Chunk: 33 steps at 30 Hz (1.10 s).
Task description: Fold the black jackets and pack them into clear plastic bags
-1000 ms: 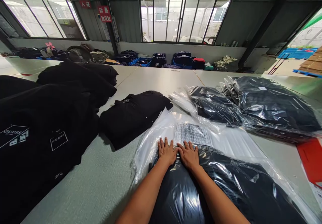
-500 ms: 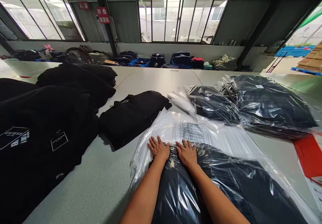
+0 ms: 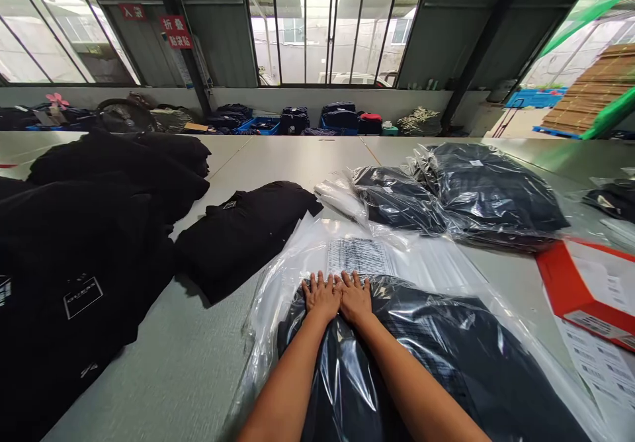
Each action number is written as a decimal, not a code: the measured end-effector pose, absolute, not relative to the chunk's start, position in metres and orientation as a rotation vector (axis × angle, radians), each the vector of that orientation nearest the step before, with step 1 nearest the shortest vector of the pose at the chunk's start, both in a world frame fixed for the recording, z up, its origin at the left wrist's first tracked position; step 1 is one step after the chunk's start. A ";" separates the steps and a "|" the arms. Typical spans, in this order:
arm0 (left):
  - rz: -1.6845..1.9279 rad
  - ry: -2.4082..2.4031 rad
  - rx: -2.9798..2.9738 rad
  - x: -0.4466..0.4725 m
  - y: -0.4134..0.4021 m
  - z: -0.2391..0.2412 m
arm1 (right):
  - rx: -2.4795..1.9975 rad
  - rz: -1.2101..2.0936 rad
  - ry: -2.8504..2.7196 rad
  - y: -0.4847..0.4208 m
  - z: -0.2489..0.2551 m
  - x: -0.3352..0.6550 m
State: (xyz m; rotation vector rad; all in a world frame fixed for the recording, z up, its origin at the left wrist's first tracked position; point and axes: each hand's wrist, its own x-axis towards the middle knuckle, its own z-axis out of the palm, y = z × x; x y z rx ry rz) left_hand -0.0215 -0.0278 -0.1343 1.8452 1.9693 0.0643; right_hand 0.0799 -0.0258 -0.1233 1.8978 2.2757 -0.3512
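Observation:
Both my hands lie side by side, palms down, on a dark garment in a clear plastic bag (image 3: 446,343). My left hand (image 3: 322,295) is flat near the bag's far edge with its fingers stretched out. Touching it, my right hand (image 3: 354,296) also rests flat, fingers slightly spread. Under the bagged garment is a stack of clear plastic bags (image 3: 426,263), the top one printed with a block of text (image 3: 360,257). A folded black shirt (image 3: 253,233) lies just beyond, to the left.
Piled black shirts (image 3: 94,230) cover the table's left side. Bagged dark garments (image 3: 496,187) are stacked at the back right. A red box (image 3: 590,290) and label sheets (image 3: 595,356) lie at the right. Blue crates (image 3: 260,126) stand by the wall.
My hands have come together over the bagged garment and now touch. The view has turned to the right, so more of the red box and label sheets shows.

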 end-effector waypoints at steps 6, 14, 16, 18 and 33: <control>0.052 1.978 1.870 -0.026 -0.032 -0.142 | 1.960 -0.390 2.124 -0.021 -0.117 0.088; -0.006 1.954 1.904 -0.030 -0.031 -0.144 | 2.210 -0.382 1.794 -0.021 -0.102 0.193; -0.024 1.961 1.907 -0.031 -0.031 -0.144 | 2.276 -0.382 1.711 -0.026 -0.098 0.218; -0.047 1.957 1.921 -0.032 -0.032 -0.142 | 2.331 -0.386 1.640 -0.030 -0.095 0.237; 0.051 1.856 2.103 0.092 -0.048 -0.130 | 2.167 -0.439 2.000 -0.038 -0.104 0.265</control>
